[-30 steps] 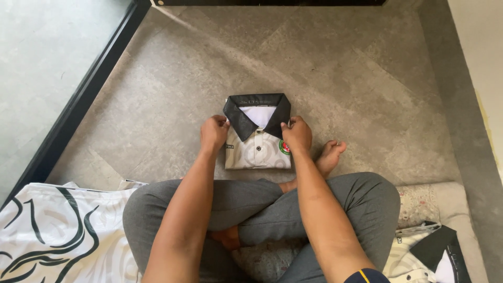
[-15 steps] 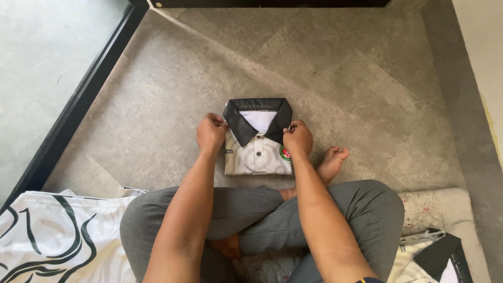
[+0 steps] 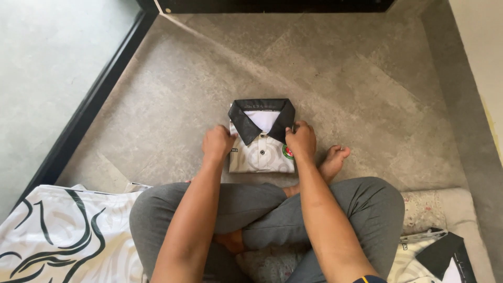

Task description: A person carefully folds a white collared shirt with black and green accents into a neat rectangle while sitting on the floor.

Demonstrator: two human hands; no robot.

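Observation:
A folded white shirt with a black collar (image 3: 260, 141) lies flat on the grey floor in front of my crossed legs. My left hand (image 3: 217, 143) grips its left edge with curled fingers. My right hand (image 3: 301, 140) holds the right edge, just below the collar's right tip, near a small round badge. The collar faces away from me and the buttoned front is up.
A white cloth with black curved lines (image 3: 63, 230) lies at my left knee. Another black-collared shirt (image 3: 440, 257) rests on a patterned mat (image 3: 445, 209) at the lower right. A black frame edge (image 3: 89, 110) runs along the left; my bare foot (image 3: 334, 160) is beside the shirt.
Both hands stay on the shirt's sides. The view has shifted slightly, and the shirt sits a little lower in the picture.

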